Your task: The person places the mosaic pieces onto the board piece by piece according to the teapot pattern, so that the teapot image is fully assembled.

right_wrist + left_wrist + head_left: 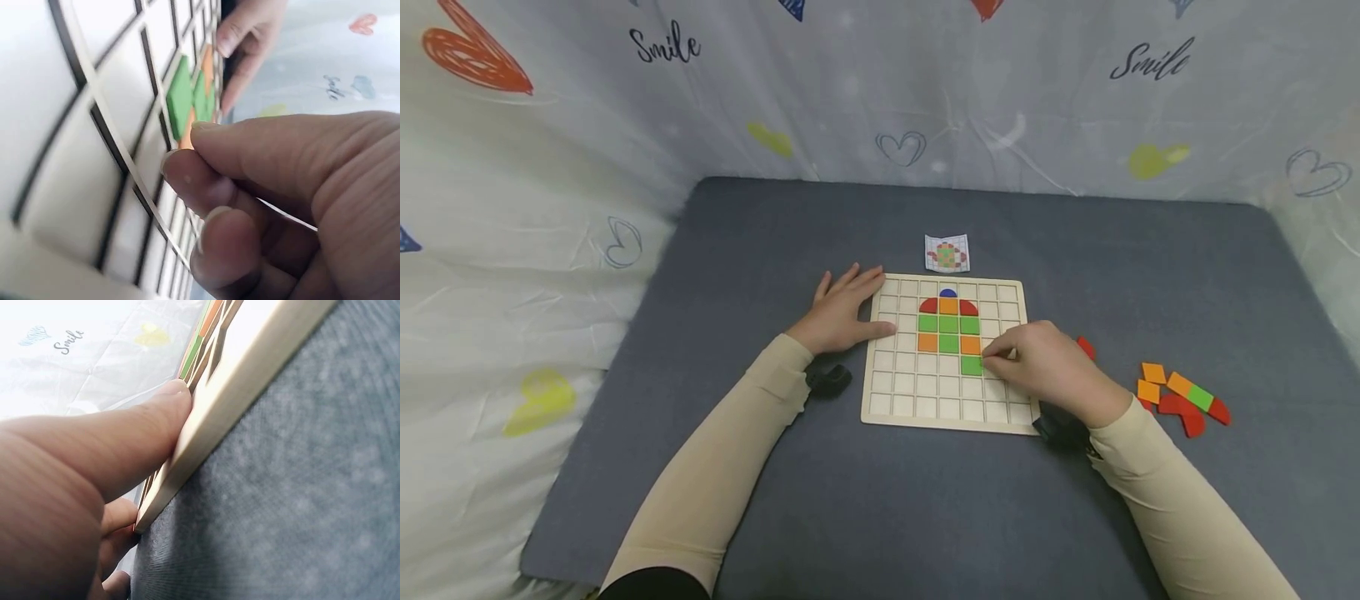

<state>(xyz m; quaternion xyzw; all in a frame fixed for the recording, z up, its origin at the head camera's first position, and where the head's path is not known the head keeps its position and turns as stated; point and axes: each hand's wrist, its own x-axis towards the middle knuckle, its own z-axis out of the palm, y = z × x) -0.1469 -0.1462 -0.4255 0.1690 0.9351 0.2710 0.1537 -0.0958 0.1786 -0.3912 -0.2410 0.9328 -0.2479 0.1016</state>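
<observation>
A: State of the left hand [846,315]?

B: Spread. Rests at the left edge of the gridded board [947,426], with thumb laid over the rim onto the grid.

A: And of the right hand [1043,362]?

B: Curled, with thumb and forefinger drawn together over the right part of the board. Shows no tile between the tips in the right wrist view; cannot tell whether pinching anything.

A: Location of the nearest tile?

B: Lies in the lowest filled row: a green square [972,366], next to an orange square [970,344] on the far side. Appears set in a cell; cannot confirm as fully seated.

A: Governing relation, as judged?

B: Green square to right fingertips. Lies just left of them, too close to settle contact or gap. Being square, offers no long axis; runs with the grid lines. Has the right hand nearer, with the left well apart at the opposite edge.

A: Other items?

B: Loose tiles [1201,397] in red, orange and green, right of the right hand on the table [850,517]. Also a pattern card [947,253], just past the far rim.
</observation>
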